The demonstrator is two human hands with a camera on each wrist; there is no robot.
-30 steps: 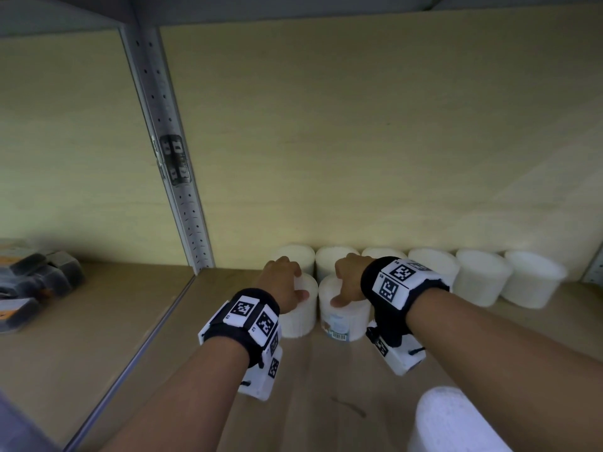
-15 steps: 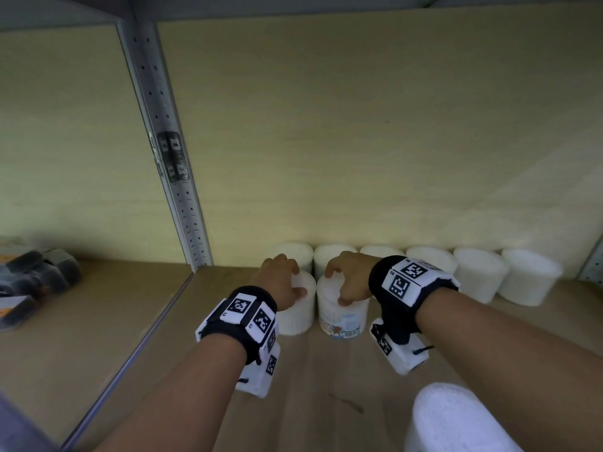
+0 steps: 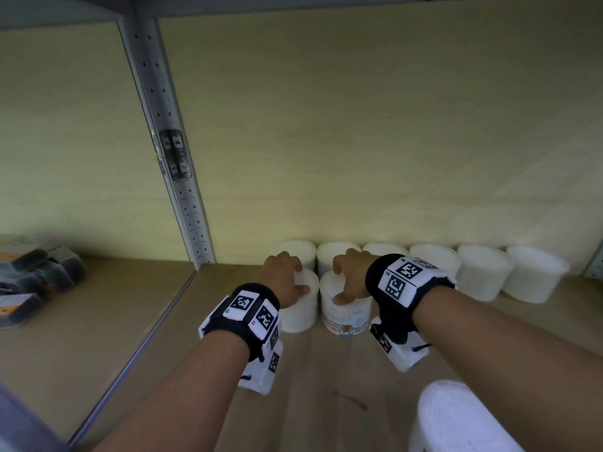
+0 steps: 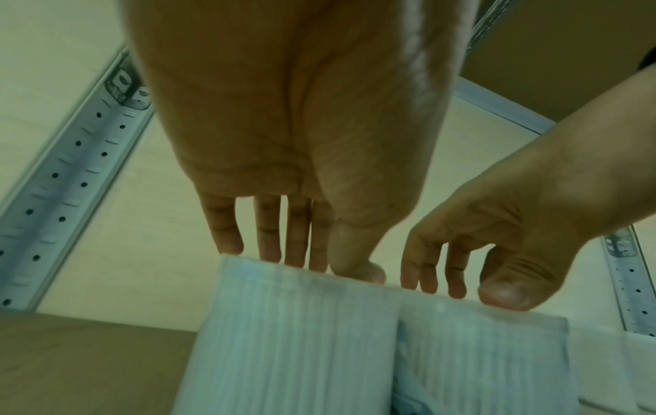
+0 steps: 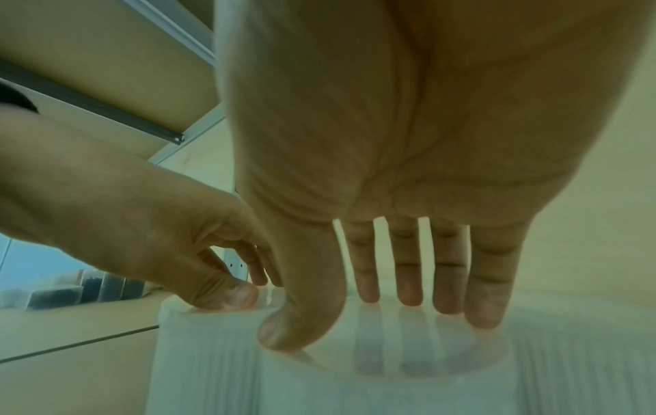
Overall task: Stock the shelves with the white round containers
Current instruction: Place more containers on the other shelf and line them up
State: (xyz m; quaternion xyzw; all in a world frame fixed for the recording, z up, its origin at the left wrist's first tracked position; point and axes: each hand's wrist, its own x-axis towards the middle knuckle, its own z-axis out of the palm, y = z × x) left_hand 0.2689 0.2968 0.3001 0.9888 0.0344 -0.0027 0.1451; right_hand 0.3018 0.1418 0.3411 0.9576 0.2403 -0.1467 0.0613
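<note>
1. Standing upright on the wooden shelf [image 3: 326, 380], two white round containers are seen side by side in a front row: the left container [image 3: 301, 308] and the right container [image 3: 347, 316], the latter bearing a printed label low on its wall.
2. The lid of the left container is covered by the left hand [image 3: 284, 277]; its fingers [image 4: 227, 224] are bent down over the far edge and the thumb is laid on the lid's near side, so this grip is closed around the container's top.
3. The right container is held in the same way by the right hand [image 3: 350, 275], with the fingertips [image 5: 486, 303] pressed on the translucent lid and the thumb set at its near rim; this grip, too, is closed around the lid.
4. In the left wrist view the two containers are shown touching or nearly touching; which of these it is cannot be told through the blur.
5. Just behind them, a back row of white containers [image 3: 483, 272] is lined up against the pale back panel [image 3: 359, 141], running off to the right.
6. Near the bottom edge of the head view, another white container [image 3: 456, 419] is seen close to the camera, below the right forearm.
7. A perforated metal upright [image 3: 169, 151] is found to the left, and beyond it dark packaged items [image 3: 36, 275] are stacked on the neighbouring shelf.
</note>
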